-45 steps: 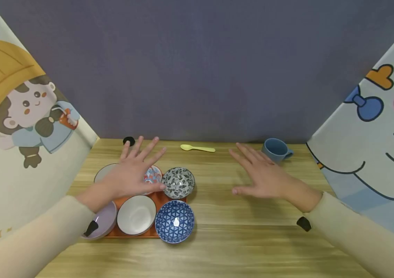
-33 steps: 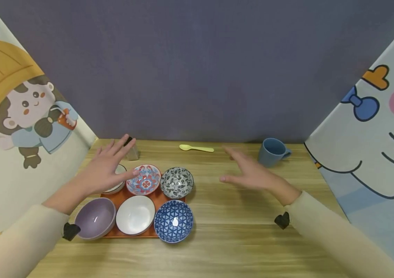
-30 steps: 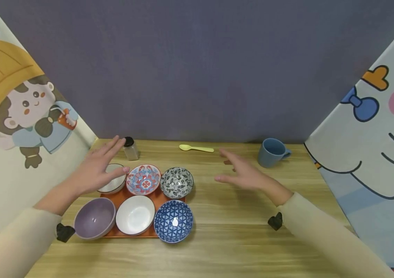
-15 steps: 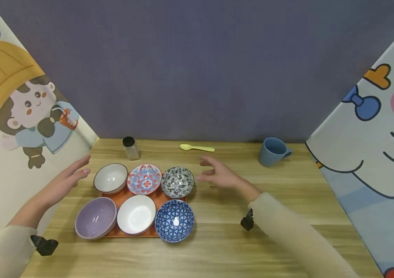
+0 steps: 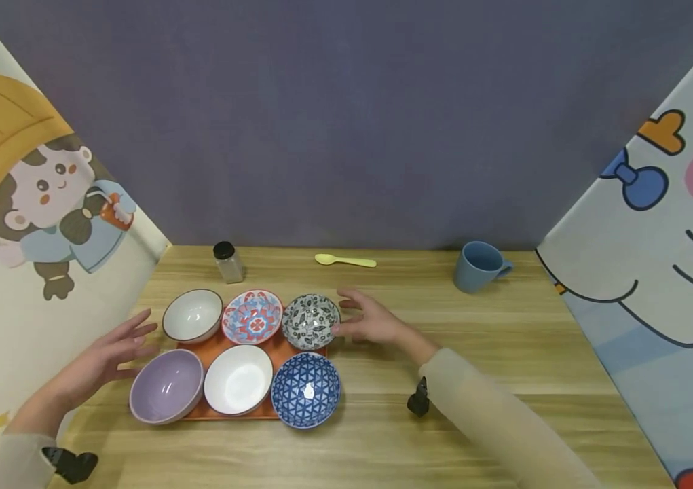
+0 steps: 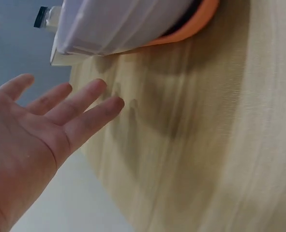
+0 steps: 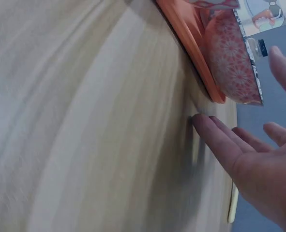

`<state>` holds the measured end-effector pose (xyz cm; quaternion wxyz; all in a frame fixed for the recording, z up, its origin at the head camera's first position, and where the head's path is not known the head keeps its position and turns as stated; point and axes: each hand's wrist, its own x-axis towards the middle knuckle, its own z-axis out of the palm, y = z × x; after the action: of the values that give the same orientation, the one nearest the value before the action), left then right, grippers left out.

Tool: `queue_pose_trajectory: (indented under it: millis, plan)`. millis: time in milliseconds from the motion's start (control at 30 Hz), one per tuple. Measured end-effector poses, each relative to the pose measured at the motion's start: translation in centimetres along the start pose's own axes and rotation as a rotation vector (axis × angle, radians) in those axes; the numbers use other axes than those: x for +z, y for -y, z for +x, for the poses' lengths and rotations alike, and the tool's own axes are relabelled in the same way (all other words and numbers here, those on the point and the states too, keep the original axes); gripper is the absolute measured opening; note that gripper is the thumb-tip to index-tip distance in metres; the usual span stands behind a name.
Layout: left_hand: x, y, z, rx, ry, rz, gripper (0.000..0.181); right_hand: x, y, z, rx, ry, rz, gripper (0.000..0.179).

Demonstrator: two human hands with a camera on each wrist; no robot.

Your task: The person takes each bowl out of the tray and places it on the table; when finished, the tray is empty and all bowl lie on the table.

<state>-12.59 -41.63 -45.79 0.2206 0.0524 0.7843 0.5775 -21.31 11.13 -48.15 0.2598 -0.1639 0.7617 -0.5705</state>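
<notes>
An orange tray [image 5: 279, 348] carries several bowls in two rows. The back row has a white bowl [image 5: 193, 315], a red-and-blue patterned bowl [image 5: 252, 316] and a black-and-white leaf bowl [image 5: 309, 322]. In front stand a purple bowl [image 5: 167, 386], a white bowl [image 5: 239, 379] and a blue triangle-patterned bowl [image 5: 306, 390]. My left hand [image 5: 104, 356] hovers left of the purple bowl, fingers spread and holding nothing. At the tray's right side, my right hand [image 5: 370, 322] has its thumb right at the leaf bowl's rim; in the right wrist view its fingers reach beside the tray, relaxed.
Behind the bowls stands a clear jar with a black lid [image 5: 228, 262]. A yellow spoon [image 5: 345, 260] lies near the back wall [image 5: 346, 122], and a blue mug [image 5: 480, 267] stands at the back right. Printed panels flank the wooden table [image 5: 444, 435].
Both hands start spread over the table. The left hand has moved left and toward me, off the bowls to the purple bowl's side. The right hand has moved left to the leaf bowl.
</notes>
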Motion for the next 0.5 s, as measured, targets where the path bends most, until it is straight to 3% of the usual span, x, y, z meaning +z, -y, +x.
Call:
queue_pose_trajectory:
  millis: [267,500]
  plan:
    - [0.2,1.3,0.4,-0.003,0.058,-0.07,0.067,0.8,-0.6,0.3,0.025,-0.006,0.11,0.096]
    - [0.5,1.5,0.7,0.012,0.076,-0.102,0.068,1.5,-1.1,0.6,0.072,-0.023,0.184,0.091]
